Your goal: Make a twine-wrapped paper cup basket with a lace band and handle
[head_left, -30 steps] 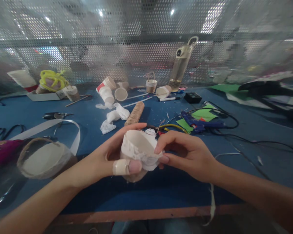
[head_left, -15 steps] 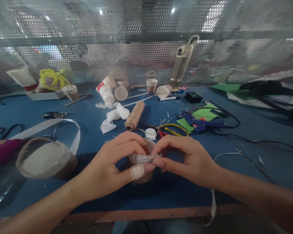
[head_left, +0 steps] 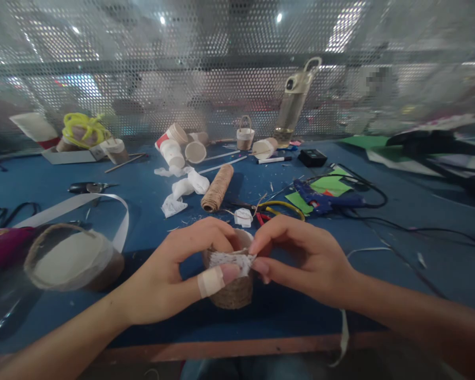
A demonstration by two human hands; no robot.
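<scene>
A small twine-wrapped cup (head_left: 233, 296) stands at the table's front, a strip of white lace (head_left: 227, 258) lying along its near rim. My left hand (head_left: 170, 272) is closed on the cup's left side, fingers inside the rim and bandaged thumb pressed on the lace outside. At the right end of the lace, my right hand (head_left: 309, 258) pinches the strip between thumb and forefinger against the rim. Behind the cup lie a roll of twine (head_left: 217, 188), a small white scrap (head_left: 243, 217) and yellow-handled pliers (head_left: 287, 209).
To the left lies a larger twine-trimmed basket (head_left: 75, 258) near a magenta glue gun (head_left: 8, 245). A blue glue gun (head_left: 324, 200) with its cable rests at right. Paper cups (head_left: 172, 153), a water bottle (head_left: 293, 105) and a tiny basket (head_left: 245, 138) stand along the mesh screen.
The cup has tipped so more of its twine side shows below the lace. The lace now lies flatter over the outside of the rim, and my left thumb has shifted slightly left.
</scene>
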